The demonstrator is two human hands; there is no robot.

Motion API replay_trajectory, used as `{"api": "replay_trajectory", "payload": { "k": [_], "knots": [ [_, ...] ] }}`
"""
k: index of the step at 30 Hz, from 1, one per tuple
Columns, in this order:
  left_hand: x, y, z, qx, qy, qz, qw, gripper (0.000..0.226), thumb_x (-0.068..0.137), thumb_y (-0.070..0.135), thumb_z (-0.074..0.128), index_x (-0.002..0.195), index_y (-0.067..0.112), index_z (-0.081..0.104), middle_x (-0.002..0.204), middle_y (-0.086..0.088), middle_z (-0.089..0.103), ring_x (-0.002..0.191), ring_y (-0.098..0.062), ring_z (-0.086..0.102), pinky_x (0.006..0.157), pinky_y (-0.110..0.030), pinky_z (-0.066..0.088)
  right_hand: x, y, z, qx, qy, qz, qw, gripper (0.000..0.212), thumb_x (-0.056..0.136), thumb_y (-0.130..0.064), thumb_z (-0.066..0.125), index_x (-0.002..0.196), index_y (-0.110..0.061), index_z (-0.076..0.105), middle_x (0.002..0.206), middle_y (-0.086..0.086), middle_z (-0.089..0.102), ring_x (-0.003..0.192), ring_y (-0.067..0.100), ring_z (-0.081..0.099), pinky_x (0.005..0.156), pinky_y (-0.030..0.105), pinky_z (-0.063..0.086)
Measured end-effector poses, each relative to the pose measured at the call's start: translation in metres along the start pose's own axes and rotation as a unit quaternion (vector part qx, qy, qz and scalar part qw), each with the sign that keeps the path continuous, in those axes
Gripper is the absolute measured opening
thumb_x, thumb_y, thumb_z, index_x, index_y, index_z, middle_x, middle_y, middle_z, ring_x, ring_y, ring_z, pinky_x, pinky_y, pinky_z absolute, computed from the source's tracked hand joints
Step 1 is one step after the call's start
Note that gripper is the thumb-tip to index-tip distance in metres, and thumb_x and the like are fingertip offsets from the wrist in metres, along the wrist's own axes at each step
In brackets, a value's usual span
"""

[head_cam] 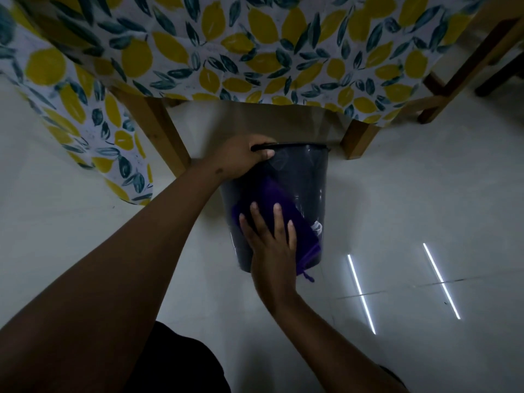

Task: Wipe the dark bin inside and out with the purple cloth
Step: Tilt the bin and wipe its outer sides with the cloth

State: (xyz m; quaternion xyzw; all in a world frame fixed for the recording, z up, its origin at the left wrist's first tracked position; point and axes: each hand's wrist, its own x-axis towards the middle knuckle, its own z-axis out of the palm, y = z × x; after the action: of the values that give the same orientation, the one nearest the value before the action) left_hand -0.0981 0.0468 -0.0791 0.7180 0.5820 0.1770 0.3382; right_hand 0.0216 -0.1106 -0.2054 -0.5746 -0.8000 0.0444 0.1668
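The dark bin [300,177] is tilted on the pale floor in the middle of the view, its rim pointing away from me toward the table. My left hand [241,160] grips the rim at its upper left edge. The purple cloth [304,234] lies flat against the bin's outer wall, near its base. My right hand [269,242] presses down on the cloth with its fingers spread. The inside of the bin is hidden from me.
A table with wooden legs [161,131] and a lemon-print tablecloth [226,46] stands just behind the bin. Another wooden leg [358,140] is close to the rim on the right. Ceiling lights reflect off the glossy floor [425,194].
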Motion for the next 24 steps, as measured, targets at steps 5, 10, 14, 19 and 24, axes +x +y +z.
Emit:
{"api": "replay_trajectory", "payload": {
  "k": [5,10,14,19,24],
  "knots": [
    [-0.005,-0.004,-0.004,-0.008,0.028,-0.005,1.0,0.038,0.096,0.023,0.052,0.132,0.012,0.053,0.137,-0.006,0.053,0.124,-0.017,0.048,0.08,-0.007,0.027,-0.019,0.012,0.006,-0.016,-0.013,-0.053,0.998,0.085,0.077,-0.003,0.065,0.148,-0.033,0.031,0.159,-0.01,0.018,0.148,0.025,0.008,0.116,0.046,0.009],
    [-0.009,-0.009,-0.007,-0.026,0.015,-0.006,1.0,0.033,0.096,0.022,0.052,0.127,0.011,0.056,0.127,-0.005,0.059,0.108,-0.008,0.05,0.075,-0.011,0.032,0.037,0.024,-0.023,0.091,0.036,0.088,0.991,0.066,0.09,-0.011,0.043,0.15,-0.033,0.026,0.161,-0.004,0.016,0.148,0.029,0.007,0.114,0.055,0.024],
    [-0.009,-0.017,-0.008,-0.012,0.023,-0.013,1.0,0.03,0.096,0.024,0.051,0.122,0.012,0.059,0.118,-0.006,0.063,0.107,-0.017,0.057,0.075,-0.018,0.034,0.033,0.028,-0.02,0.128,0.045,0.1,0.986,0.062,0.092,-0.016,0.035,0.151,-0.033,0.023,0.161,-0.004,0.013,0.149,0.026,0.004,0.113,0.056,0.027],
    [-0.003,-0.019,-0.002,0.043,0.051,-0.031,0.997,0.026,0.097,0.025,0.048,0.117,0.011,0.058,0.113,-0.009,0.062,0.093,-0.013,0.05,0.073,-0.022,0.031,-0.029,0.028,0.012,0.044,0.025,0.088,0.995,0.093,0.072,-0.004,0.073,0.15,-0.03,0.028,0.16,-0.001,0.016,0.146,0.033,0.011,0.11,0.055,0.023],
    [-0.003,-0.014,0.001,0.016,0.051,-0.017,0.998,0.028,0.094,0.036,0.053,0.108,0.015,0.063,0.096,0.001,0.061,0.088,-0.015,0.056,0.07,-0.025,0.036,-0.007,0.02,0.0,0.05,0.023,0.054,0.997,0.082,0.078,-0.005,0.058,0.15,-0.031,0.029,0.161,-0.003,0.016,0.147,0.033,0.009,0.112,0.055,0.021]
  ]
}}
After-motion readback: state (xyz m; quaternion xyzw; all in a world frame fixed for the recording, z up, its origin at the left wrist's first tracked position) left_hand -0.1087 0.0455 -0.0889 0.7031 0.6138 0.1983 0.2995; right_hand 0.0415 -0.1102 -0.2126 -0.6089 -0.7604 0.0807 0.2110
